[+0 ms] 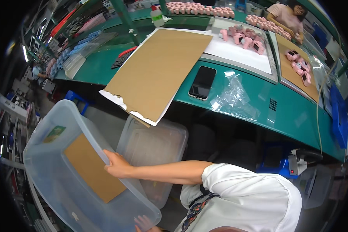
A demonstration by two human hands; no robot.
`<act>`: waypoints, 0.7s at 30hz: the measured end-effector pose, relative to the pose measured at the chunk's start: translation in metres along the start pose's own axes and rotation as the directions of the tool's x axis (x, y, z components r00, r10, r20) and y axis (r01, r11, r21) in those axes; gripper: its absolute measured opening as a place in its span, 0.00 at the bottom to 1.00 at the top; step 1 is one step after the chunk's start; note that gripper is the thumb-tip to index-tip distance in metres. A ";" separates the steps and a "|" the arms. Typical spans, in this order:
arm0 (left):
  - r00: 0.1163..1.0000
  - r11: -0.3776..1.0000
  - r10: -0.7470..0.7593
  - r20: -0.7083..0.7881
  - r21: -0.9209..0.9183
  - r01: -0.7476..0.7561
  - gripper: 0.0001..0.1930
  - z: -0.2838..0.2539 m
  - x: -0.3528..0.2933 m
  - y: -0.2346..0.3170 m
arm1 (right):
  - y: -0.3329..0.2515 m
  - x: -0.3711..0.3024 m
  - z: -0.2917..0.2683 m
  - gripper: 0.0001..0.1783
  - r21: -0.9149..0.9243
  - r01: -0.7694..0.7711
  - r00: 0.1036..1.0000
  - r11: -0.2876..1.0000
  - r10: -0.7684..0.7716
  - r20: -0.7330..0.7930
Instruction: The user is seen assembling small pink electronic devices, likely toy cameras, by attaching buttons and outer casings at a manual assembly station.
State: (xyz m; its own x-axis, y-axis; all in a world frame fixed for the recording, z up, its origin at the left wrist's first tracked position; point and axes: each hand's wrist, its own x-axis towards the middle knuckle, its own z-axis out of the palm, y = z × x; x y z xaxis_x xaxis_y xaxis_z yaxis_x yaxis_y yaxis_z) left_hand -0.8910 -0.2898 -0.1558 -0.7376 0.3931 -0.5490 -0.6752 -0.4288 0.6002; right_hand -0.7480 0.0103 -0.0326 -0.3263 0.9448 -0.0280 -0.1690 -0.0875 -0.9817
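A large translucent plastic bin [52, 162] is tilted at the lower left, its opening turned toward me. Inside, a brown cardboard sheet [92, 168] lies against its bottom, and a small pale scrap [75, 215] is near the lower end. My right hand [119, 165] is closed over the bin's long rim, arm stretched across from the right. At the bottom edge, my left hand [145, 224] holds the bin's near end; its fingers show partly through the plastic. Behind this bin stands a second translucent bin [154, 143] on the floor.
A green workbench [297, 112] carries a large cardboard sheet [158, 69] overhanging its edge, a phone [203, 82], crumpled clear plastic [234, 98] and pink camera-shaped gadgets [243, 38]. A co-worker [288, 19] sits beyond. Blue stools [77, 101] stand below.
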 end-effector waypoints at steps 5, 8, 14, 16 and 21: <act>0.995 0.985 -0.092 0.042 -0.144 0.097 0.21 -0.038 0.018 -0.008 | -0.018 -0.018 0.011 0.19 -0.050 0.138 0.986 0.989 -0.132 0.102; 0.999 0.988 -0.022 0.032 -0.152 0.027 0.28 -0.005 -0.011 -0.021 | -0.030 -0.031 0.005 0.21 -0.077 0.193 0.977 0.978 -0.184 0.109; 0.965 0.988 0.101 0.240 -0.140 -0.068 0.30 0.006 0.012 0.006 | -0.048 -0.020 0.018 0.24 -0.017 0.150 0.975 0.989 -0.145 0.171; 0.903 0.961 0.273 0.331 -0.136 -0.241 0.32 0.030 0.016 0.005 | -0.046 0.005 0.040 0.25 0.213 0.334 0.940 0.918 -0.341 -0.006; 0.877 0.918 0.389 0.281 -0.046 -0.393 0.35 0.099 0.001 -0.025 | -0.025 0.045 0.058 0.29 0.430 0.441 0.894 0.788 -0.426 -0.137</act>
State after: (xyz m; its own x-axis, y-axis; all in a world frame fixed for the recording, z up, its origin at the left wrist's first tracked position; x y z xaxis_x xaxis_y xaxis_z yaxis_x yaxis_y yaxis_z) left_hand -0.8750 -0.1980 -0.1133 -0.9098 0.4062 -0.0847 -0.3305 -0.5858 0.7400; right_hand -0.8121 0.0364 0.0015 -0.0927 0.9256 0.3670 -0.6772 0.2116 -0.7047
